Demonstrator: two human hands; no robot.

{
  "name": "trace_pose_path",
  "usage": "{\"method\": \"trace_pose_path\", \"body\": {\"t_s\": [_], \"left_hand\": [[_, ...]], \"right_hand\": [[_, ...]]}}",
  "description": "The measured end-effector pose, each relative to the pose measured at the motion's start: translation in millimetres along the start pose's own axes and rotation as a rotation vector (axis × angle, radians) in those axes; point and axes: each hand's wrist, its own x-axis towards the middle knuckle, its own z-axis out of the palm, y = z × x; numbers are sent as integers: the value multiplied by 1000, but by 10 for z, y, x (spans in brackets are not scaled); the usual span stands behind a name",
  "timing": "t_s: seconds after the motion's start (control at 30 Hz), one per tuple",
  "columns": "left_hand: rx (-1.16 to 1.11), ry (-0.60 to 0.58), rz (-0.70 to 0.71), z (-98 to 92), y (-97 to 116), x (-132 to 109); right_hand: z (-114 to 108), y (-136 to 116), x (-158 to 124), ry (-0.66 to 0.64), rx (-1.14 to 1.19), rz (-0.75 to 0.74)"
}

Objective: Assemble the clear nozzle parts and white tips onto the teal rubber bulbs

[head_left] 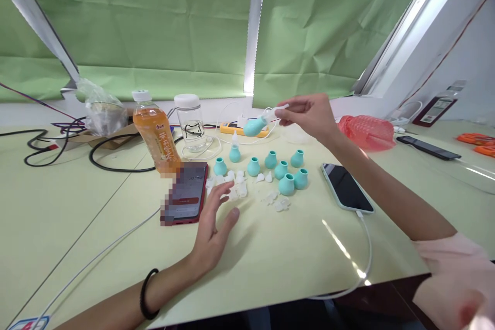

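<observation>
My right hand is raised over the far part of the table. Its fingers pinch the clear tip of a teal squeeze bulb, which hangs tilted down to the left. My left hand has its fingers apart and holds nothing; the fingertips are beside a cluster of small clear plastic pieces. Several loose teal bulbs stand with their round openings up in the middle of the table. Behind them, another teal bulb stands upright with a clear nozzle on it. More clear pieces lie in front of the bulbs.
A red-edged phone lies left of my left hand, near an orange drink bottle and a clear water bottle. Under my right forearm is a second phone on a white cable. A power strip and red netting sit farther back.
</observation>
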Motion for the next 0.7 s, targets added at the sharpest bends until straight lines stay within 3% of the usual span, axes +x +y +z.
{"method": "trace_pose_path", "body": {"t_s": [0.07, 0.13, 0.23, 0.33, 0.43, 0.53, 0.6, 0.63, 0.7], "left_hand": [[42, -49, -3, 6, 2, 3], [87, -65, 10, 0, 5, 8], [145, -44, 30, -15, 10, 16], [198, -103, 34, -15, 17, 13], [245, -203, -4, 3, 19, 2], [275, -252, -81, 23, 14, -1], [288, -270, -128, 33, 11, 4], [290, -277, -143, 36, 9, 7], [290, -289, -155, 41, 6, 11]], "right_hand": [[53, 185, 209, -72, -229, 12], [165, 380, 322, -243, -436, 92], [349, 617, 345, -403, -502, 161], [436, 737, 304, -461, -532, 187], [424, 697, 257, -410, -606, 172], [414, 515, 131, -262, -666, 32], [448, 370, -28, -250, -636, -188], [477, 307, -124, -329, -603, -288], [550, 227, -323, -622, -563, -414]]}}
